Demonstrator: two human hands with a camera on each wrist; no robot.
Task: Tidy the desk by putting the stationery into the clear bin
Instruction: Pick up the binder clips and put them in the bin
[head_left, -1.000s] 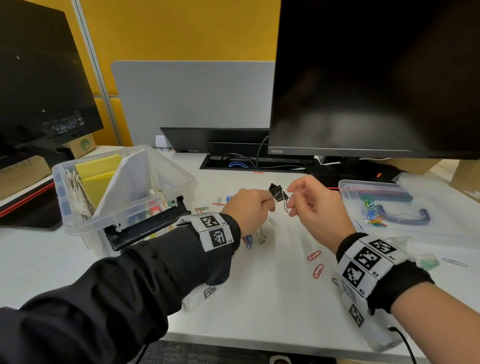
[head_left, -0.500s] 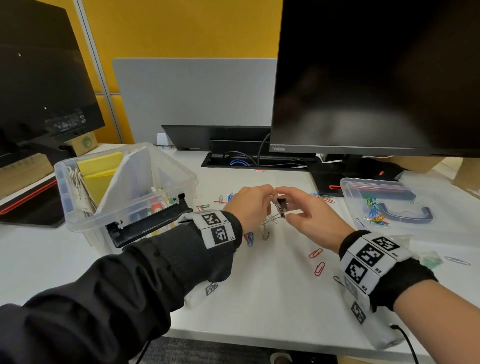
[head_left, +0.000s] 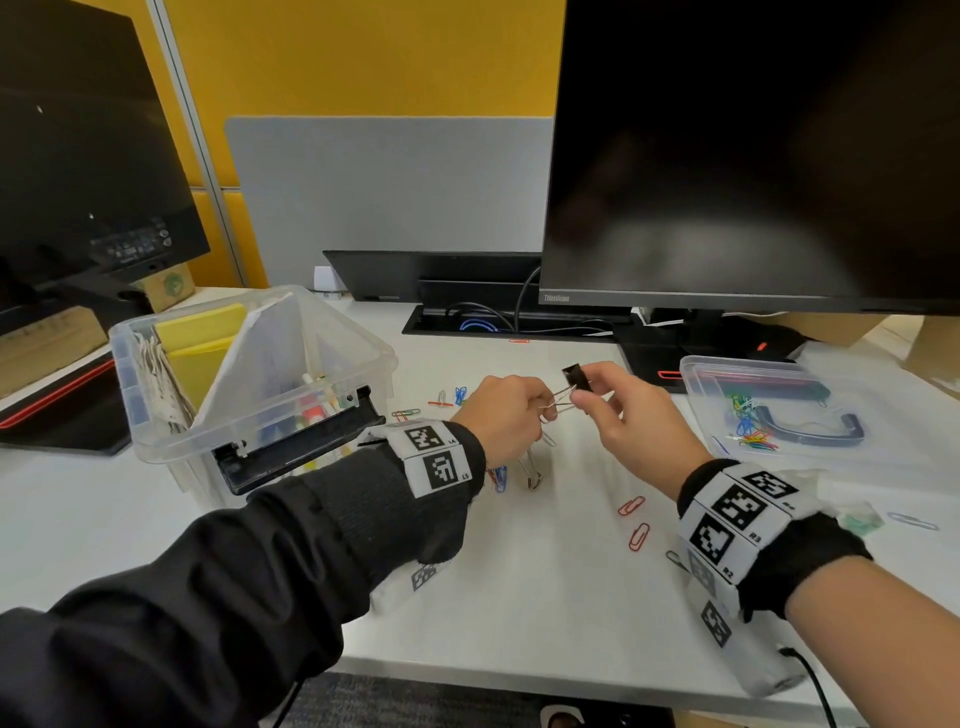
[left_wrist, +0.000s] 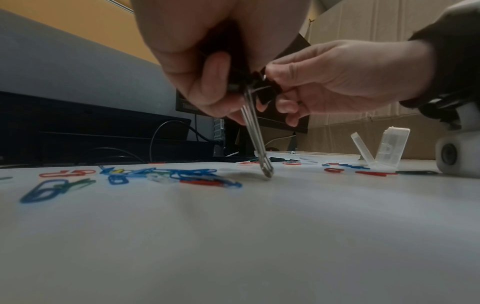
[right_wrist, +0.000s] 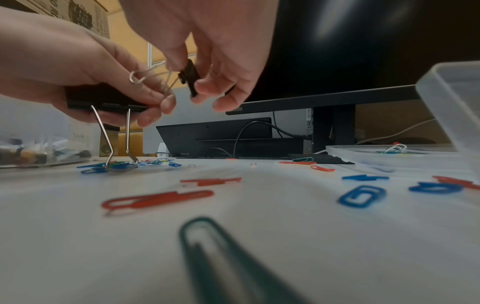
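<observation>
My left hand (head_left: 545, 413) grips a large black binder clip (right_wrist: 103, 100) in its curled fingers. The clip's wire handles (right_wrist: 119, 144) hang down and touch the desk. My right hand (head_left: 579, 392) pinches a small black binder clip (head_left: 575, 376) just above and to the right. Its thin wire loops (right_wrist: 145, 76) reach across to my left fingertips. The clear bin (head_left: 348, 325) stands open at the left, holding yellow notes, papers and pens. Coloured paper clips (head_left: 631, 505) lie scattered on the desk under and around both hands.
The bin's clear lid (head_left: 696, 374) lies at the right with a heap of paper clips on it. A large monitor (head_left: 753, 156) and a cable tray (head_left: 509, 322) stand behind the hands. A second monitor stands at the far left. The desk's front edge runs under my forearms.
The small clip dipped low between my hands half a second ago. It is now raised again, slightly further right, its wire loops stretched toward my left hand. My left hand has barely moved.
</observation>
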